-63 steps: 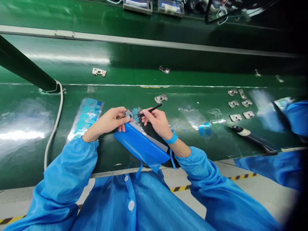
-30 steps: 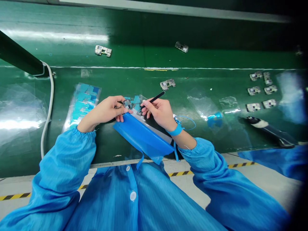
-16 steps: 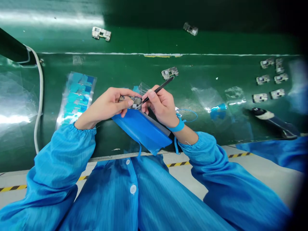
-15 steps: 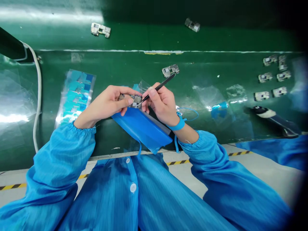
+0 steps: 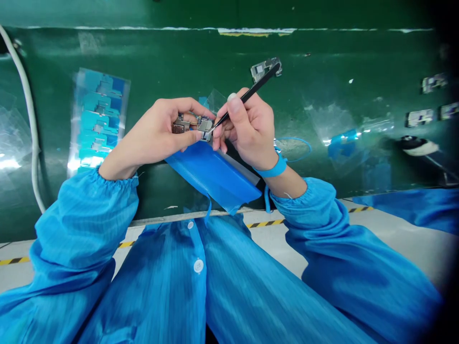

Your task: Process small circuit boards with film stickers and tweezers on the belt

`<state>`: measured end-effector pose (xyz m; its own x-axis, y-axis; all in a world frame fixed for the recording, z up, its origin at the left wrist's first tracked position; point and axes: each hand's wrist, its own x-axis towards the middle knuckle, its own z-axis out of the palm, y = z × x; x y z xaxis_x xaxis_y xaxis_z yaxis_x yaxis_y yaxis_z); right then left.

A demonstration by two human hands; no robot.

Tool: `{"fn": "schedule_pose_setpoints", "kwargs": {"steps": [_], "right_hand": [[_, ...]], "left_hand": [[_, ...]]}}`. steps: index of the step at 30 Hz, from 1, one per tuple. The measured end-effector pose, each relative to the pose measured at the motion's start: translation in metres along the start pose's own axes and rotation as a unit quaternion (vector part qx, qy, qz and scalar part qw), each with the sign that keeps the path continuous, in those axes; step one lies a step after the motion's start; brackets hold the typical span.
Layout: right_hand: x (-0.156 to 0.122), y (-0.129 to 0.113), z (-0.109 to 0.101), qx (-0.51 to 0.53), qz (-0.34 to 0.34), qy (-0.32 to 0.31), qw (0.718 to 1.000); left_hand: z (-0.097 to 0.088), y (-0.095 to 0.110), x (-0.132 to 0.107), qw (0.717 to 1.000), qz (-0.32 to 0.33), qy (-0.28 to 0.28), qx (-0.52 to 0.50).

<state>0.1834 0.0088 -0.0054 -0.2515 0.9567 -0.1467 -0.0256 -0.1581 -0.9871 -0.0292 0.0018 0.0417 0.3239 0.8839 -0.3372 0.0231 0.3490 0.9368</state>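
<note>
Between the thumb and fingers of my left hand (image 5: pixel 163 126) is a small circuit board (image 5: pixel 205 125), with metal shields on its face. My right hand (image 5: pixel 249 126) grips black tweezers (image 5: pixel 256 87) like a pen, their fine tips at the right end of the board. Whether the tips pinch anything is too small to tell. A blue wrist strap (image 5: pixel 275 167) circles my right wrist. Under both hands lies a blue plastic pouch (image 5: pixel 218 177). Behind the tweezers another circuit board (image 5: pixel 263 70) rests on the green bench.
A clear sheet of blue die-cut films (image 5: pixel 102 112) lies left of my hands, beside a pale cable (image 5: pixel 27 95). To the right are crumpled blue film (image 5: pixel 342 143), several boards (image 5: pixel 420 117) and a black-and-white handheld tool (image 5: pixel 419 145). The bench's front edge (image 5: pixel 172 219) runs before my body.
The view has tilted down and closer, so the far boards have left the frame. The held board is turned slightly and shows more of its left part. Both hands keep their grips.
</note>
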Motion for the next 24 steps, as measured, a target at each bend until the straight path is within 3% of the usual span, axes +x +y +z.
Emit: {"fn": "schedule_pose_setpoints", "kwargs": {"steps": [3, 8, 24], "right_hand": [[-0.0001, -0.0007, -0.0003, -0.005, -0.001, -0.002, 1.0], [0.0013, 0.0026, -0.0031, 0.002, -0.009, -0.016, 1.0], [-0.0002, 0.0018, -0.0001, 0.018, -0.014, -0.019, 1.0]], "left_hand": [[-0.0009, 0.0001, 0.0003, 0.998, -0.01, -0.057, 0.028], [0.0025, 0.0029, -0.0013, 0.999, -0.031, -0.03, 0.003], [0.0015, 0.0019, -0.0008, 0.991, 0.034, -0.05, 0.119]]}}
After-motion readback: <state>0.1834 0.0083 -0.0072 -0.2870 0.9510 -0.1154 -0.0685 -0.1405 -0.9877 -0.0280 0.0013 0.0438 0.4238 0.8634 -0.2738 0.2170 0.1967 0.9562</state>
